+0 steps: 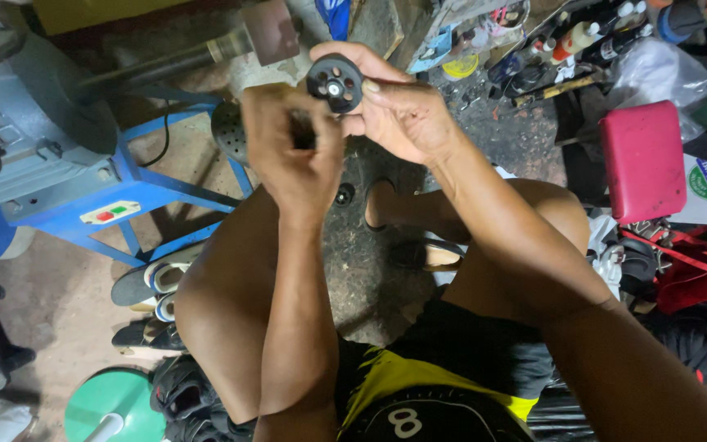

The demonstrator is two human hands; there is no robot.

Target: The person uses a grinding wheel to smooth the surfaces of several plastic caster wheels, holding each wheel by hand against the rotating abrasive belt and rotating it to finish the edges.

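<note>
A small black round part [335, 82] with a pale hub and several holes around it is held up in front of me. My right hand [398, 110] grips it by the rim between thumb and fingers. My left hand [292, 151] is raised just left of and below the part, fingers curled in, its fingertips touching the part's lower left side. Whether the left hand holds something small is hidden by its own back. Another small dark round piece [344, 194] lies on the floor below the hands.
A blue metal machine stand [137, 184] with a switch box stands at left. Sandals [157, 282] and a green round stool [116, 405] lie lower left. A red box [641, 160] and bottles [583, 37] crowd the upper right. My bare knees are below.
</note>
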